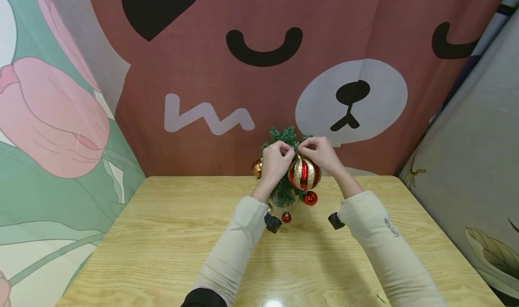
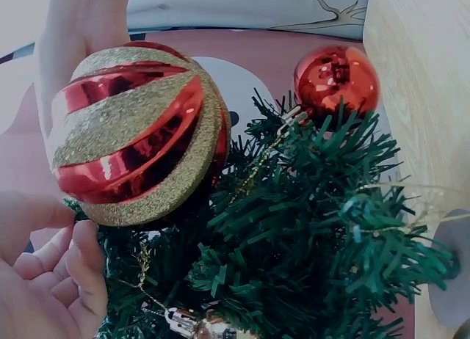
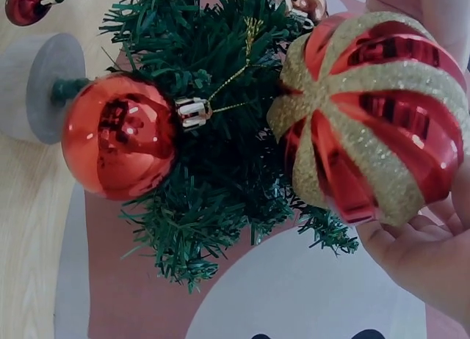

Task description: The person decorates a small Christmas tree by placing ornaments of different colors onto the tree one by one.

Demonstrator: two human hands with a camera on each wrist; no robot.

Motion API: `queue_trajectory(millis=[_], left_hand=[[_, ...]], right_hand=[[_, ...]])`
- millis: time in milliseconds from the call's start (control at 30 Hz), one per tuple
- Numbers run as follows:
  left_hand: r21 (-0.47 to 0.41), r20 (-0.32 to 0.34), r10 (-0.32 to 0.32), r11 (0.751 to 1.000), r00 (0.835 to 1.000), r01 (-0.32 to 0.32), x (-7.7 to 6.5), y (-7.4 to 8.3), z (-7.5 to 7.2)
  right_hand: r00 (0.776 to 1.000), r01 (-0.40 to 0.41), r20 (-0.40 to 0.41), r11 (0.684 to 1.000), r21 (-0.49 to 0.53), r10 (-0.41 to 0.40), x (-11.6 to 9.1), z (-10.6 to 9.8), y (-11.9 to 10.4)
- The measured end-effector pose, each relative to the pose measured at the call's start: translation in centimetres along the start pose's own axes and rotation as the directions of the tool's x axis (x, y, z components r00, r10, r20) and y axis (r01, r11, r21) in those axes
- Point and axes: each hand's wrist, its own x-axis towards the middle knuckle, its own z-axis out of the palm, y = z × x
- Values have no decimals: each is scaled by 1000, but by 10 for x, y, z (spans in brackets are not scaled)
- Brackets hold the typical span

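Note:
A small green artificial Christmas tree (image 1: 282, 193) stands on the table. At its upper front hangs a large red Christmas ball (image 1: 304, 174) with gold glitter stripes, also large in the left wrist view and the right wrist view. My right hand (image 1: 320, 153) pinches just above the ball's gold cap, at its hanging string. From the left, my left hand (image 1: 276, 161) pinches with thumb and forefinger close to the same spot. The string between the fingertips is too small to make out. In the right wrist view, the ball partly covers the right fingers (image 3: 411, 243).
Smaller baubles hang on the tree: a shiny red one (image 3: 121, 136), a gold one (image 1: 257, 168) and a little red one (image 1: 286, 217) low in front. The tree has a grey round base (image 3: 55, 88). Behind the wooden table (image 1: 162, 235) hangs a bear-print curtain (image 1: 194, 72).

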Motion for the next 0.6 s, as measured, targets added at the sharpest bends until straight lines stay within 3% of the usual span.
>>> queue_trajectory(millis=[300, 600], left_hand=[[7, -7, 30, 1000, 1000, -30, -2, 2, 0], [51, -34, 129, 991, 991, -127, -14, -3, -9]], right_hand=[[1000, 11, -16, 999, 46, -10, -6, -1, -1], [999, 11, -53, 999, 51, -9, -16, -3, 1]])
